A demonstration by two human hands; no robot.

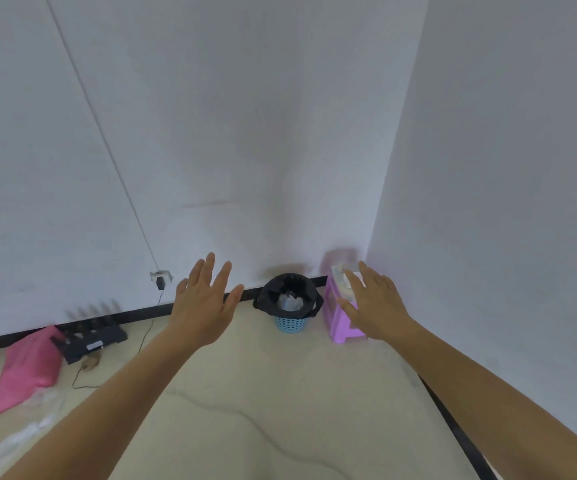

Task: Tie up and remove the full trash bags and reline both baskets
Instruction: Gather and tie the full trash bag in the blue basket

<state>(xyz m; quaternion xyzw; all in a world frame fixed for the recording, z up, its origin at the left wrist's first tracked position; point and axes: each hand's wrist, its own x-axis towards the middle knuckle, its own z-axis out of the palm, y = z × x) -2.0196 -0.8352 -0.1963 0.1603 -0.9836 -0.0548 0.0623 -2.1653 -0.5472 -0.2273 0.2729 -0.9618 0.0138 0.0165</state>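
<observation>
A small blue basket [290, 324] stands on the floor against the far wall. A black trash bag [282, 291] lines it, folded over the rim, with crumpled pale rubbish [290, 302] inside. My left hand [205, 299] is raised in the air to the left of the basket, fingers straight and spread, holding nothing. My right hand [370, 303] is stretched out to the right of the basket, fingers straight, empty, in front of a purple stool [340, 322]. Only one basket is in view.
The purple stool in the corner carries a pale packet [340, 277]. At the left lie a pink bag [25, 367], a dark rack [91, 336], a wall socket [160, 277] with a trailing cord, and clear plastic [20, 434]. Walls close the front and right.
</observation>
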